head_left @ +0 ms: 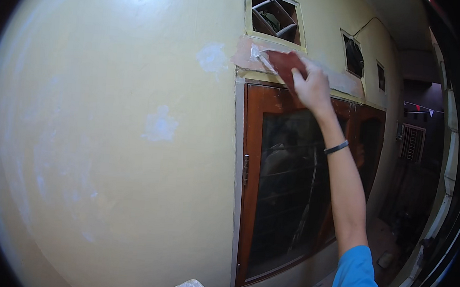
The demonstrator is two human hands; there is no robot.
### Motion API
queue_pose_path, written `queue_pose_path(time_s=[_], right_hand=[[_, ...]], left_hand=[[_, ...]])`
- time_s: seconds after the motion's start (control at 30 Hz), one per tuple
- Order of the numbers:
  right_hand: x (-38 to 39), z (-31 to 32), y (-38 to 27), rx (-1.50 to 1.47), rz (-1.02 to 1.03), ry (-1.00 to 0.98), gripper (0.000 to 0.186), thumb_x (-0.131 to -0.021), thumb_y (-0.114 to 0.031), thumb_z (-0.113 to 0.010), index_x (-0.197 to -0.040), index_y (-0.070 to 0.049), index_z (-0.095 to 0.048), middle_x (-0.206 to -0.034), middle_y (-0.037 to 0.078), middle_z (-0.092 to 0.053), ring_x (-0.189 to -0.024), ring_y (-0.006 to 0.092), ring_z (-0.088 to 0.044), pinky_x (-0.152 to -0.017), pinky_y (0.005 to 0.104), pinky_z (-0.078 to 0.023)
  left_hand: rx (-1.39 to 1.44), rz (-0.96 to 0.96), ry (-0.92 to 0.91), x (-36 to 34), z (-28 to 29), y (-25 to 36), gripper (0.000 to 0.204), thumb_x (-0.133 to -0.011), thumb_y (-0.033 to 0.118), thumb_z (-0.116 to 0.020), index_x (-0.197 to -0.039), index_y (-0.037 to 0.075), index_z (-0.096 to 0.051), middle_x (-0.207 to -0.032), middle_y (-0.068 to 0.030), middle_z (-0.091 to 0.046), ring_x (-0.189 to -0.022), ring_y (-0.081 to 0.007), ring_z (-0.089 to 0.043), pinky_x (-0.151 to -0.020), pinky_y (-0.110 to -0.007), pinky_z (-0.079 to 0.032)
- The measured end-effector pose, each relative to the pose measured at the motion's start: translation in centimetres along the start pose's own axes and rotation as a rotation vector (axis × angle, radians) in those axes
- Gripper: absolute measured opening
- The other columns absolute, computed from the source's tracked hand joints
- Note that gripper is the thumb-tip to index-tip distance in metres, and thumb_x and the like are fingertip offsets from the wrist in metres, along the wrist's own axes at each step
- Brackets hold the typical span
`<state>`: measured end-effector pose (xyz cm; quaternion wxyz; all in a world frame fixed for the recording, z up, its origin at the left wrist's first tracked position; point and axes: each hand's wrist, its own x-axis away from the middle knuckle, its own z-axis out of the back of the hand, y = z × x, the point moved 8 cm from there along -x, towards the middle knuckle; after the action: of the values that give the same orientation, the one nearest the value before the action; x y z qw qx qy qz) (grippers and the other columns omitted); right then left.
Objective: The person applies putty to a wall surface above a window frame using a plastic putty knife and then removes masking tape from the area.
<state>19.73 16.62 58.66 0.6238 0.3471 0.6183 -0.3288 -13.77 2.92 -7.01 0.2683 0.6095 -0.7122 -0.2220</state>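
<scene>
Upper centre: a flat, reddish-brown, pale-edged sheet [284, 64] is clamped in the right hand [315, 87], extended leftward toward a white paste smear [255, 51]. The left hand is not shown.

Cream wall [190, 183], wood-framed window [288, 190], square opening [273, 17]

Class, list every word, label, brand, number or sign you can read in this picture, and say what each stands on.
Readable text: none.
Scraper in the right hand: no lettering seen.
Wall: pale patches, no lettering seen.
Tub at the lower edge: no label readable on the part that shows.
Small flags at far right: too small to tell whether they bear print.
</scene>
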Motion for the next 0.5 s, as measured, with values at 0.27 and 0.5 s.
queue_pose_path(time_s=[0.27,0.5], right_hand=[[-3.4,-4.4,7.4,-0.721,-0.421,-0.135,0.026,-0.092,-0.011,-0.072,-0.115,0.0,-0.072,-0.096,0.004,-0.073,-0.082,0.0115,-0.067,-0.077,0.0294,-0.055],[-2.5,-6.4,6.7,-0.89,-0.389,-0.211,0.025,-0.092,-0.012,-0.072,-0.115,0.0,-0.071,-0.096,0.004,-0.073,-0.082,0.0117,-0.068,-0.077,0.0289,-0.055]], left_hand=[[0.011,0.0,0.025,-0.7,0.4,-0.4,0.07,-0.11,0.055,-0.045,-0.161,0.008,-0.038,-0.156,-0.0119,-0.053,-0.142,-0.0286,-0.053,-0.121,-0.044,-0.041],[0.013,-0.024,0.074,-1.4,0.4,-1.0,0.07,-0.11,0.055,-0.045,-0.16,0.007,-0.04,-0.155,-0.0127,-0.054,-0.141,-0.029,-0.054,-0.121,-0.044,-0.042]])
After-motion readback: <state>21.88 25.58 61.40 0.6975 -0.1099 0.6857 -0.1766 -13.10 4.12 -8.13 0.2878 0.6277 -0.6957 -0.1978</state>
